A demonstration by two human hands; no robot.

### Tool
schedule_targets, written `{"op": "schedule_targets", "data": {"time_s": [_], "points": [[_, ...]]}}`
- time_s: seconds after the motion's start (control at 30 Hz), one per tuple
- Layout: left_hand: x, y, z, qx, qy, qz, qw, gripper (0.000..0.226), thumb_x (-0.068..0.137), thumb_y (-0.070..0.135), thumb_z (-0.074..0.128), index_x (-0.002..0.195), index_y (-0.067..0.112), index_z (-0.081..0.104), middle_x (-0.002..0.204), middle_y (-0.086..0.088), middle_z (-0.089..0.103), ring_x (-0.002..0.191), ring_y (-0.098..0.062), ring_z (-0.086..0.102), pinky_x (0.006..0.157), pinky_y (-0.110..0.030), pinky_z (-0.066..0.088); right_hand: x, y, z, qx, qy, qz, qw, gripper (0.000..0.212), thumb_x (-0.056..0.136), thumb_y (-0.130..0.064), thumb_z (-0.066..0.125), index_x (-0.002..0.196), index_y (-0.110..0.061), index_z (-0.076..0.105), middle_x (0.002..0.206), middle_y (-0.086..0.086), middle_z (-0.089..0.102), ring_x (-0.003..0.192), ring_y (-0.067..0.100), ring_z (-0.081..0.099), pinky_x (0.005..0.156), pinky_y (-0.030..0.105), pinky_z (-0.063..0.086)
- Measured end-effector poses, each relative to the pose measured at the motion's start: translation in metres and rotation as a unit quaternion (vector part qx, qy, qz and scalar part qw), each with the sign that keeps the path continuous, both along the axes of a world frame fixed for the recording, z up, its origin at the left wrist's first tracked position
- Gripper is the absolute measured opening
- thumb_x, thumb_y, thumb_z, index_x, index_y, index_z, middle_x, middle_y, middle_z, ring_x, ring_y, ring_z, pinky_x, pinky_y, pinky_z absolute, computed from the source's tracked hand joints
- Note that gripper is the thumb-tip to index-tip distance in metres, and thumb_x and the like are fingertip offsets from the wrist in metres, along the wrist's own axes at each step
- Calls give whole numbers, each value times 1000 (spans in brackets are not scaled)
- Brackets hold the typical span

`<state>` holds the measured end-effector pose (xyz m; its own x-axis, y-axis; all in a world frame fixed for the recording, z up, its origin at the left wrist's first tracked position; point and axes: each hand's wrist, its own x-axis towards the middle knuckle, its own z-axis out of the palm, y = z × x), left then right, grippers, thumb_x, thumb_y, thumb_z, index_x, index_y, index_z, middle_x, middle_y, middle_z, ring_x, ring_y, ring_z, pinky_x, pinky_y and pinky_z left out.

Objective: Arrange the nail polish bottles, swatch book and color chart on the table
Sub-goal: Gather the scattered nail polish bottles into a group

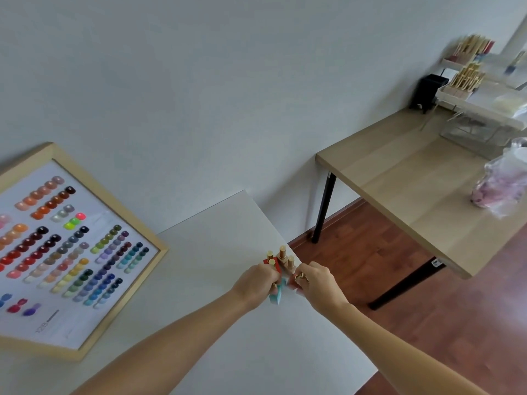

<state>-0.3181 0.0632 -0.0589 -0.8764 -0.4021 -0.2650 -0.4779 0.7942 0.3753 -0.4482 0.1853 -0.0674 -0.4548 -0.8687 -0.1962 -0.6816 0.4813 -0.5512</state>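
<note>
Both hands meet near the right edge of the white table (228, 323). My left hand (255, 283) is shut on several small nail polish bottles (278, 260) with gold caps, red and teal among them. My right hand (316, 283) is closed on more of the same cluster, a reddish bottle showing at its fingertips. The framed color chart (62, 252), rows of glossy colour dots in a pale wood frame, leans against the wall at the left of the table. No swatch book is in sight.
A wooden table (413, 189) with black legs stands to the right across a strip of brown floor. On it are racks of gold-capped bottles (467, 75), a black box (427, 91), clear organisers and a plastic bag (502, 186).
</note>
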Motion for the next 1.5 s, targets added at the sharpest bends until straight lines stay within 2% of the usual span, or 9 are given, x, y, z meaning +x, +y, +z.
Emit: {"op": "schedule_targets", "data": {"time_s": [0.3,0.47,0.63,0.73,0.8,1.0,1.23,1.37,1.5], "points": [[3,1,-10,-43,-1,-45,998,22,91,6,51,108,-1,63,109,-12,62,97,-29,61,82,-37,54,4,-5,-7,-3,6,21,1000,18,94,-14,55,111,-13,61,90,4,55,78,21,58,67,30,50],[7,-1,-13,-99,24,-85,991,26,95,10,48,115,-1,60,129,-10,53,104,-31,59,85,-39,55,6,0,-8,-22,-1,20,1000,23,94,-13,54,117,-15,57,90,4,54,78,21,56,66,28,48],[16,-2,-10,-141,44,-122,981,25,93,10,51,115,4,62,135,-8,51,108,-32,60,81,-40,57,8,5,-7,-40,-11,-1,999,35,92,-11,57,125,-21,52,98,-2,53,80,16,56,68,19,47],[27,-5,-4,-129,54,-117,983,31,90,9,56,121,11,59,137,-10,50,113,-31,58,84,-42,56,15,10,-5,-43,2,-7,999,40,91,-15,59,129,-24,48,118,0,53,89,16,60,75,22,52],[38,-9,2,-115,60,-100,986,36,88,10,60,124,15,56,138,-7,48,115,-28,58,87,-41,56,21,14,-4,-50,27,-10,998,41,91,-19,60,129,-22,48,127,0,48,86,16,62,70,23,56],[93,-35,22,-35,62,-13,997,38,89,18,63,127,21,56,131,4,50,93,-19,64,86,-34,53,56,18,1,-125,77,-11,989,34,85,-13,67,118,-11,57,128,10,48,71,19,64,56,26,55],[176,-58,29,48,-5,68,997,25,89,27,64,112,19,62,116,3,61,90,-8,64,84,-24,52,117,9,-2,-128,54,49,989,30,85,-14,67,114,-16,60,125,4,52,73,13,64,67,20,50],[210,-55,22,67,-108,54,990,45,80,52,66,106,16,61,107,0,65,85,-12,62,72,-24,49,150,0,-9,-102,39,77,991,25,90,-18,60,115,-19,58,123,-1,49,75,10,63,73,20,53],[220,-48,14,39,-164,47,985,55,76,63,64,96,12,63,98,-5,68,86,-21,63,74,-34,51,178,-12,-12,-79,34,87,992,24,92,-20,56,116,-20,56,125,-1,48,78,11,64,75,23,54]]}}
